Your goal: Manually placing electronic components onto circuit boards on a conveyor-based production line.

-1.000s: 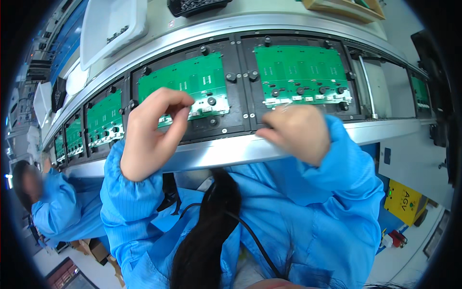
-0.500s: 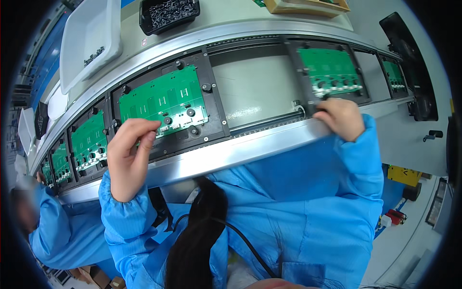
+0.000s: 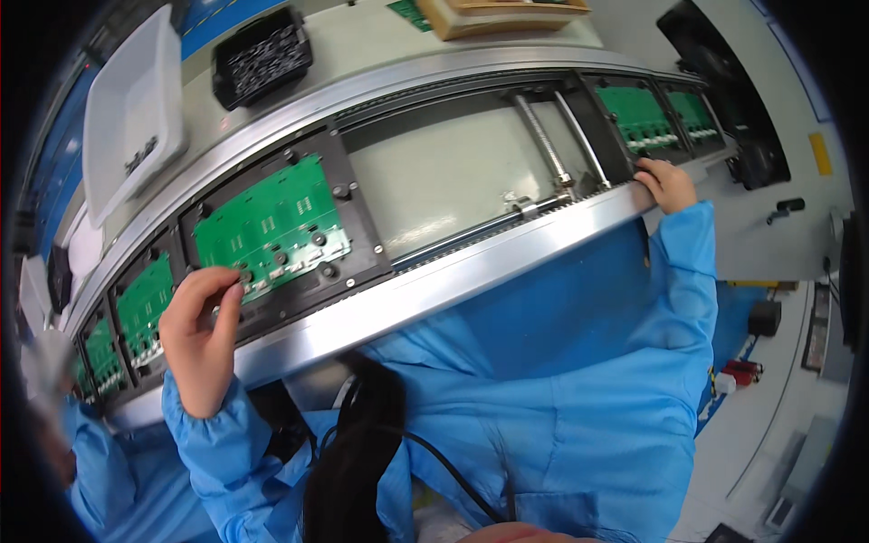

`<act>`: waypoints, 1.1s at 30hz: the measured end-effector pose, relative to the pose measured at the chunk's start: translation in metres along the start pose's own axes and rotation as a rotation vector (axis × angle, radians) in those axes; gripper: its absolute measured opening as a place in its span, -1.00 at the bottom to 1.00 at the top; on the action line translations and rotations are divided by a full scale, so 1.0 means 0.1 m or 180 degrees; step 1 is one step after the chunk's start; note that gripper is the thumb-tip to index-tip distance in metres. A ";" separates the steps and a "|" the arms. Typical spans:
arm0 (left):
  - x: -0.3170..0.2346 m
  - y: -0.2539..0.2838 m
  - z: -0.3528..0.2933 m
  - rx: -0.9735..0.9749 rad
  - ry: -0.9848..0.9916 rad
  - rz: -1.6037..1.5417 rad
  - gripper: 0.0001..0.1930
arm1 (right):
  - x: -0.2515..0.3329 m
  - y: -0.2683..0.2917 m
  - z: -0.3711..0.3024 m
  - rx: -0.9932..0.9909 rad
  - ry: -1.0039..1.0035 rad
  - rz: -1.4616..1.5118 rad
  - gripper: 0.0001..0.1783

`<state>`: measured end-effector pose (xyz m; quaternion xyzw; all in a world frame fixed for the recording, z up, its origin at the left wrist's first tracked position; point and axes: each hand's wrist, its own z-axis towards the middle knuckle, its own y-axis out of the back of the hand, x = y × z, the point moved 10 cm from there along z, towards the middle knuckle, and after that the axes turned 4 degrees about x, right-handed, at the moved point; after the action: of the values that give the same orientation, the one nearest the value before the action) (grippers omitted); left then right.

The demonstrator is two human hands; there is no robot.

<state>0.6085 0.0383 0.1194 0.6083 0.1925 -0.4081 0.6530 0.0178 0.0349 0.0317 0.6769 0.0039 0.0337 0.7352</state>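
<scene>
A green circuit board (image 3: 267, 222) sits in a black carrier (image 3: 367, 231) on the rail line, left of the middle. My left hand (image 3: 201, 335) is at this board's near left edge, thumb and index finger pinched together. Whatever lies between those fingertips is hidden. Small black round parts (image 3: 319, 240) and white connectors line the board's near edge. Farther right, my right hand (image 3: 668, 185) has curled fingers at the near edge of another black carrier (image 3: 608, 149). That carrier holds a second green board (image 3: 638, 118).
Metal rails (image 3: 471, 262) run along the line, with a rod and spring (image 3: 543, 140) across the gap. Behind stand a white bin (image 3: 136, 118), a black tray of small dark parts (image 3: 262, 59) and a cardboard box (image 3: 498, 23). Another person's blue sleeve (image 3: 104, 462) is at the left.
My right hand has pushed its carrier rightward along the rails, exposing the rod and spring. My left hand has shifted left along the board's near edge. The whole view has also shifted.
</scene>
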 end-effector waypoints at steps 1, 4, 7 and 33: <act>0.01 0.01 -0.01 -0.0023 0.0022 -0.0014 -0.86 | 0.01 0.01 0.01 0.0042 -0.0057 0.0087 -0.71; 0.07 0.09 -0.04 -0.0111 0.0138 -0.0022 -0.86 | -0.11 0.02 -0.02 0.0017 -0.0166 -0.0018 -0.70; 0.09 0.12 -0.06 -0.0094 0.0139 -0.0032 -0.86 | -0.25 0.04 -0.01 0.0055 -0.0174 -0.0104 -0.71; -0.06 -0.32 0.34 0.0444 -0.0258 0.0633 -0.88 | 2.43 0.62 0.77 -0.0371 0.0914 0.2373 -0.78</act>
<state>0.5718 0.0099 0.1096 0.6513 0.0758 -0.3780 0.6536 0.2616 -0.0239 0.1095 0.5776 -0.1412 0.3924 0.7018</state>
